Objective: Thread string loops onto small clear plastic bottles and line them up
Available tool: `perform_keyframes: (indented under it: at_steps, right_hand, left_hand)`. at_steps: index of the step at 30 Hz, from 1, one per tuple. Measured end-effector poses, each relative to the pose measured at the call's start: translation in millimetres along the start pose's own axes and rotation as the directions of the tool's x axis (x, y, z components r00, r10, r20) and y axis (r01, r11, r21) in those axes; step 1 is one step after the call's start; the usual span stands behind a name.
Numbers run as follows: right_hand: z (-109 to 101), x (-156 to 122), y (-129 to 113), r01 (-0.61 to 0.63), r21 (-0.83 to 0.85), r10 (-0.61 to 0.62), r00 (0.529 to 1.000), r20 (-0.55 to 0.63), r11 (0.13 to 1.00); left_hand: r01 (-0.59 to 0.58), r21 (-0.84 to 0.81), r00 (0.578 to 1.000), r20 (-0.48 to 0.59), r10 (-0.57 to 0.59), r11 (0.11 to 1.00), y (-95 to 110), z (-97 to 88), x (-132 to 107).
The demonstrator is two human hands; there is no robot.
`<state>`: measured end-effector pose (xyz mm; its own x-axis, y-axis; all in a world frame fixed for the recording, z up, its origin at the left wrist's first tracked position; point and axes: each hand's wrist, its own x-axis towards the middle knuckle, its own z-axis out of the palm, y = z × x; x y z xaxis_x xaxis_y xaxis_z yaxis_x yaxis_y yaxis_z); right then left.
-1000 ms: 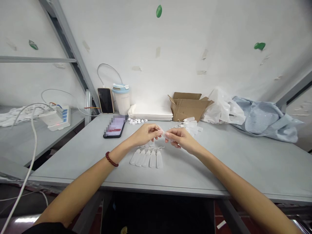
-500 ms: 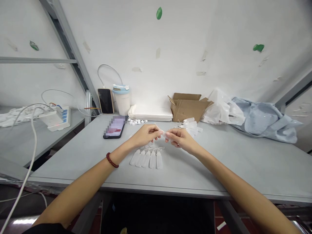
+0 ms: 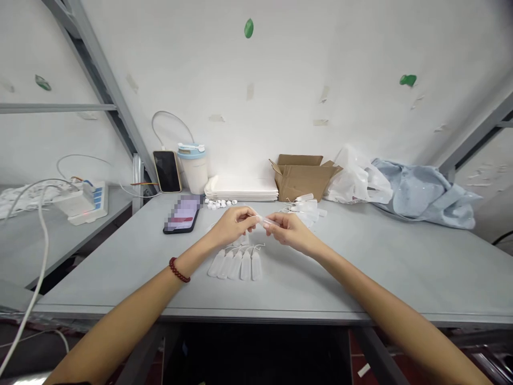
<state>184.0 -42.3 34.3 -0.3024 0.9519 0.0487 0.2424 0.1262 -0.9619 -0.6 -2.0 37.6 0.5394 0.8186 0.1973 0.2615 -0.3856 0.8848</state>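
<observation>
Above the middle of the table, my right hand [image 3: 292, 231] is closed around the body of a small translucent plastic bottle [image 3: 271, 222]. My left hand [image 3: 235, 224] pinches the same bottle at its neck end, and the fingertips hide what is there. A thin white strand sticks up by the left fingers. Below the hands lies a row of several similar bottles [image 3: 235, 265], side by side, with thin white strands at their necks. More bottles [image 3: 240, 240] are partly hidden under my left hand. Behind my right hand is a loose pile of bottles [image 3: 308, 209].
Small white caps [image 3: 220, 204] lie near a phone [image 3: 183, 214]. Along the wall stand another phone [image 3: 167, 171], a cup [image 3: 193, 168], a white stack [image 3: 242, 190], a cardboard box [image 3: 302, 179], a plastic bag [image 3: 356, 179] and blue cloth [image 3: 425, 195]. A power strip [image 3: 94, 206] sits left.
The view has shifted slightly, so the scene sits a little further left. Both hands stay together at the bottle, whose body now shows more clearly between them.
</observation>
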Motion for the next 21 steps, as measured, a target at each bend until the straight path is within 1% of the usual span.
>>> perform_keyframes:
  at_steps: [2, 5, 7, 8, 10, 12, 14, 16, 18, 21]
  right_hand:
    - [-0.7, -0.1, 1.0, -0.014, 0.097, 0.011, 0.999, 0.034, 0.995]
    - [-3.8, 0.2, 2.2, -0.078, 0.281, 0.039, 0.989, 0.142, 0.956]
    - [-5.1, 0.4, 1.9, -0.105, 0.339, 0.041, 0.981, 0.19, 0.935]
    - [-5.1, 0.5, 1.5, -0.104, 0.344, 0.038, 0.98, 0.193, 0.933]
    - [-3.9, 0.4, 0.3, -0.068, 0.307, 0.023, 0.988, 0.15, 0.949]
    - [-1.8, 0.2, -0.5, -0.023, 0.228, 0.006, 0.997, 0.076, 0.973]
    - [-0.2, -0.1, -0.3, 0.012, 0.147, -0.015, 1.0, 0.022, 0.989]
    - [0.2, -0.1, 0.9, 0.043, 0.073, -0.043, 0.999, 0.006, 0.996]
    - [-0.7, 0.2, 2.2, 0.071, 0.015, -0.071, 0.997, 0.005, 0.997]
    - [-3.4, 1.2, 2.9, 0.057, 0.013, -0.058, 0.998, 0.008, 0.998]
  left_hand:
    - [-0.028, -0.025, 0.999, 0.026, 0.028, 0.999, 2.8, -0.9, -1.1]
    - [-0.09, -0.081, 0.995, 0.035, 0.093, 0.993, 6.8, -1.0, -3.0]
    - [-0.113, -0.105, 0.993, 0.022, 0.116, 0.988, 7.7, -0.4, -3.8]
    - [-0.116, -0.107, 0.993, 0.015, 0.118, 0.987, 7.5, -0.1, -3.9]
    - [-0.113, -0.089, 0.993, 0.003, 0.114, 0.99, 6.0, 0.4, -3.3]
    - [-0.103, -0.061, 0.995, 0.0, 0.103, 0.993, 3.8, 0.3, -2.2]
    - [-0.071, -0.049, 0.997, 0.035, 0.073, 0.996, 2.0, 0.0, -1.2]
    - [-0.028, -0.05, 0.995, 0.092, 0.033, 0.998, 1.2, -0.2, -0.8]
    - [-0.013, -0.04, 0.992, 0.128, 0.018, 0.999, 1.5, -0.1, -1.5]
    - [-0.071, -0.002, 0.991, 0.118, 0.07, 0.997, 2.1, 1.1, -3.5]
